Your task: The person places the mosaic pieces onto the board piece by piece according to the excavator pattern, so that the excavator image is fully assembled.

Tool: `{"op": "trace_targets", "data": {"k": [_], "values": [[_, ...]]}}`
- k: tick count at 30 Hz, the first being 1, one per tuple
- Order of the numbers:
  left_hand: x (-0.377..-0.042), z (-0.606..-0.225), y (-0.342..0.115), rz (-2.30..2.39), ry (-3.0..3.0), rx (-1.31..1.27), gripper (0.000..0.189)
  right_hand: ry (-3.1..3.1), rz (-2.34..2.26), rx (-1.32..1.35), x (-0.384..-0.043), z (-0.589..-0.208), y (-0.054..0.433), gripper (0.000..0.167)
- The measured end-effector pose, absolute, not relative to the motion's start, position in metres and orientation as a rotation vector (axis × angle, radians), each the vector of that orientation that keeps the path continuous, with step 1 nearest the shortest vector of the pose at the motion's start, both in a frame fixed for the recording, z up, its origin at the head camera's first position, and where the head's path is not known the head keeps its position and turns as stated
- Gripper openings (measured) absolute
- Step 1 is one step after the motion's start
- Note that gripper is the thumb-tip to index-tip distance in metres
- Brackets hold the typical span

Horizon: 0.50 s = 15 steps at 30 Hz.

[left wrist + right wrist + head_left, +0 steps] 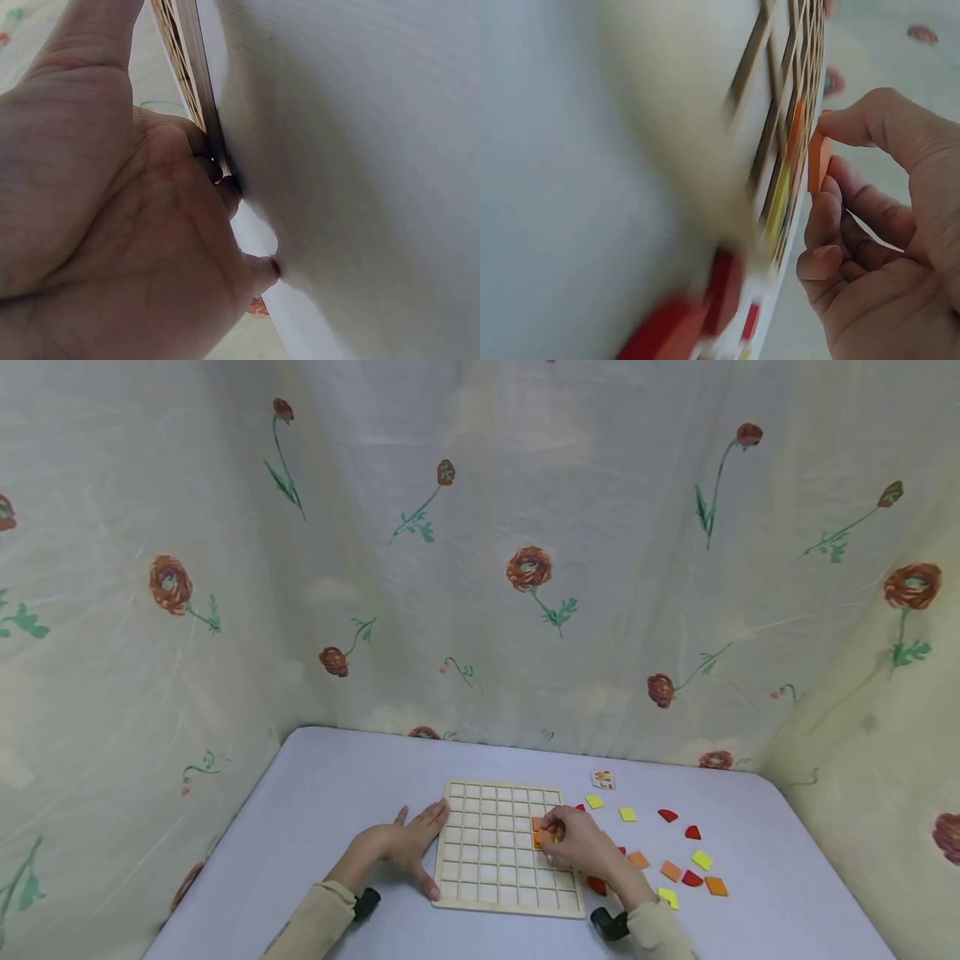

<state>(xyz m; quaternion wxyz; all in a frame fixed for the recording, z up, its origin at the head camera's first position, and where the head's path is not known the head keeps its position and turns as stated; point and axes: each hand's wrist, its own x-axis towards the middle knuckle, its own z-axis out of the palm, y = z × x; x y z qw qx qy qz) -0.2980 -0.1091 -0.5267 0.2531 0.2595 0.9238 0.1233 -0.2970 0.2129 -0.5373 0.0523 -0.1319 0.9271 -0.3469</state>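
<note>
A pale wooden grid board [480, 906] lies on the white table. Fingers spread, my left hand [408, 845] rests along the board's left edge; in the left wrist view its palm [150, 225] faces the camera. Over the board's right half, my right hand [583, 843] pinches an orange square tile [820, 161] between thumb and fingers. Below that hand, an orange tile [536, 823] sits in a cell of the grid. The right wrist view also shows a yellow piece [778, 199] in the grid; the hand partly hides this area from the head camera.
Right of the board lie several loose yellow squares [627, 814], orange squares [671, 871] and red quarter-round pieces [693, 832]. A small printed card [603, 779] is near the table's far edge. Flowered cloth [480, 568] hangs behind the table [352, 768] and at both sides.
</note>
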Motion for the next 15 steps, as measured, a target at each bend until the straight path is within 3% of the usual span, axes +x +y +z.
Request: {"op": "trace_targets", "data": {"k": [4, 15], "values": [[-0.298, -0.527, -0.109, 0.342, 2.508, 0.712, 0.132, 2.816, -0.970, -0.563, -0.299, -0.537, 0.196, 0.015], [-0.299, -0.527, -0.110, 0.326, 2.516, 0.707, 0.132, 2.758, -0.901, -0.702, -0.306, -0.534, 0.191, 0.009]]}}
